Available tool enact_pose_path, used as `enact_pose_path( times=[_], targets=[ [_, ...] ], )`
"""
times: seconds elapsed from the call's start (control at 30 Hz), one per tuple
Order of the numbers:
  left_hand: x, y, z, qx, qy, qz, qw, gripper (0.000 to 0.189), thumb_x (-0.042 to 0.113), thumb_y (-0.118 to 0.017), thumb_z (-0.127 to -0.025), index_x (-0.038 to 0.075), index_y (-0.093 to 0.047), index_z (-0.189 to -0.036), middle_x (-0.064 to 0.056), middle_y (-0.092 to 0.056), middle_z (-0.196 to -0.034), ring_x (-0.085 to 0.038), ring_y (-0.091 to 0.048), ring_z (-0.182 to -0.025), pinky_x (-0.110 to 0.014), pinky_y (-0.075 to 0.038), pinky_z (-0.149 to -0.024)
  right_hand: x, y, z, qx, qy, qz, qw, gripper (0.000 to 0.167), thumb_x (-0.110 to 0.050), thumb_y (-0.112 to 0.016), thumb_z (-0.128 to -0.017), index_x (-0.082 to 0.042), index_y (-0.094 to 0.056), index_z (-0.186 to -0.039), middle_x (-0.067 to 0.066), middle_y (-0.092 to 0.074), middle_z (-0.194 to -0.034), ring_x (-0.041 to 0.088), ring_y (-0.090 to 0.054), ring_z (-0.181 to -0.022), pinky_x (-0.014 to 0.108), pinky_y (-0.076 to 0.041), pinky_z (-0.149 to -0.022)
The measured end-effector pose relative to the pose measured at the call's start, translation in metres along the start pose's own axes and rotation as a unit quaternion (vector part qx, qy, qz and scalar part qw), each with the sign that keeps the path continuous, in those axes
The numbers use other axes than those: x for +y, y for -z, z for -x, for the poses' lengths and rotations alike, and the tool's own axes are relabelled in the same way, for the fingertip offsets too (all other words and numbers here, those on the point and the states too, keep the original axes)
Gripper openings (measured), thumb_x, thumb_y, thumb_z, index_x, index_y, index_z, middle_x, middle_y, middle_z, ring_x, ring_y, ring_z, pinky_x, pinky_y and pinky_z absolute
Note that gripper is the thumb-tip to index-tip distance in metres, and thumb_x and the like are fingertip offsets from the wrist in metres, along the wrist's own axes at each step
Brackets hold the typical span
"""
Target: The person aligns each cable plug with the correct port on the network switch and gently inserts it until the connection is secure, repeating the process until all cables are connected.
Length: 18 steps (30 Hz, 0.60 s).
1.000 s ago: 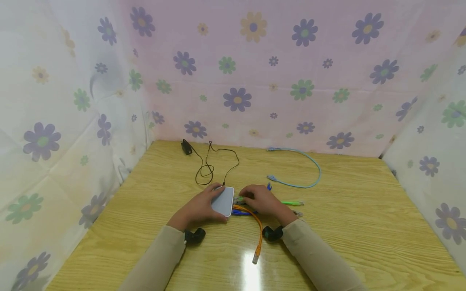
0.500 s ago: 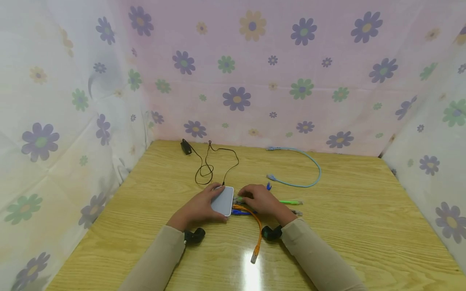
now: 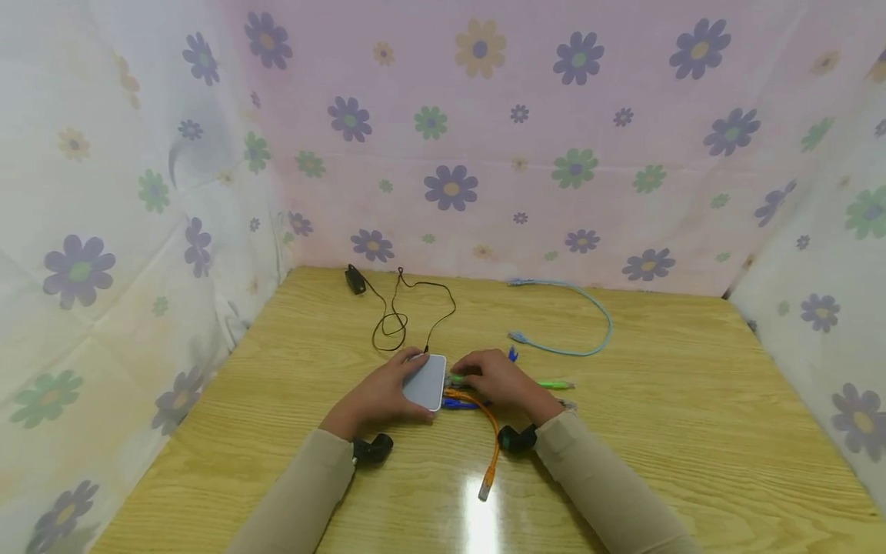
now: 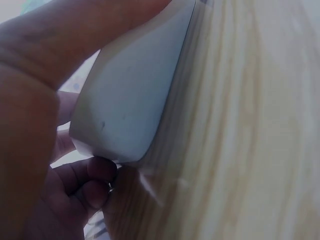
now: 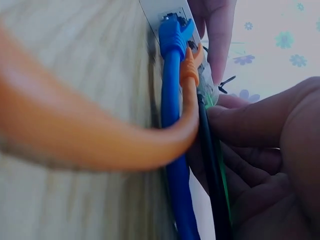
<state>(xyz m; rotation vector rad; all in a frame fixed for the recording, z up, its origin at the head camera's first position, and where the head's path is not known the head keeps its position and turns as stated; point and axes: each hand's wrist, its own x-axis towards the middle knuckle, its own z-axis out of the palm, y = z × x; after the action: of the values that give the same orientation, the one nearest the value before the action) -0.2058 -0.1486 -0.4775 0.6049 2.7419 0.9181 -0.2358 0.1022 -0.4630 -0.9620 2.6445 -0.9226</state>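
A small white and grey network switch lies on the table, its row of ports facing right. My left hand grips it with the thumb and fingers at opposite edges. My right hand, beside the ports, pinches a green network cable near its plug. In the right wrist view, a blue cable and an orange cable are plugged in side by side. A black cable runs close along the green one. My fingers partly hide the green plug, so I cannot tell how deep it sits.
The orange cable's loose end points toward me. Behind my right hand, a light blue cable lies curved. A black power adapter sits at the back left, its thin cord running to the switch. Flowered cloth surrounds the wooden table.
The green cable's far end has shifted slightly left, toward the switch. Both hands keep nearly the same places and holds.
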Motion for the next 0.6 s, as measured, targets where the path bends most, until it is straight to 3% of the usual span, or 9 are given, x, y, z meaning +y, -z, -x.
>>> enact_pose_path(
  times=[0.37,0.6],
  targets=[
    [0.0066,0.0020,-0.0012,-0.002,0.001,-0.007,1.0000,0.110,0.060,-0.083,-0.063,0.019,-0.033,-0.153,0.001,-0.029,-0.155,-0.023,-0.049,-0.119,-0.039,-0.045,-0.091,0.0018,0.0034,-0.0043,-0.016,-0.024,-0.025,0.9993,0.023,-0.011,-0.061,-0.095,-0.016,-0.072,-0.114,0.001,-0.070,-0.113,0.018,-0.065,-0.105,0.036,-0.052,-0.087],
    [0.0075,0.0020,-0.0021,-0.002,0.015,-0.001,0.9999,0.112,0.060,-0.084,-0.062,0.022,-0.032,-0.153,0.004,-0.028,-0.156,-0.022,-0.048,-0.119,-0.037,-0.045,-0.092,-0.0015,0.0063,-0.0058,-0.020,-0.016,-0.022,0.9994,0.022,-0.010,-0.061,-0.094,-0.013,-0.072,-0.114,0.002,-0.071,-0.113,0.020,-0.065,-0.105,0.036,-0.052,-0.087]
  ],
)
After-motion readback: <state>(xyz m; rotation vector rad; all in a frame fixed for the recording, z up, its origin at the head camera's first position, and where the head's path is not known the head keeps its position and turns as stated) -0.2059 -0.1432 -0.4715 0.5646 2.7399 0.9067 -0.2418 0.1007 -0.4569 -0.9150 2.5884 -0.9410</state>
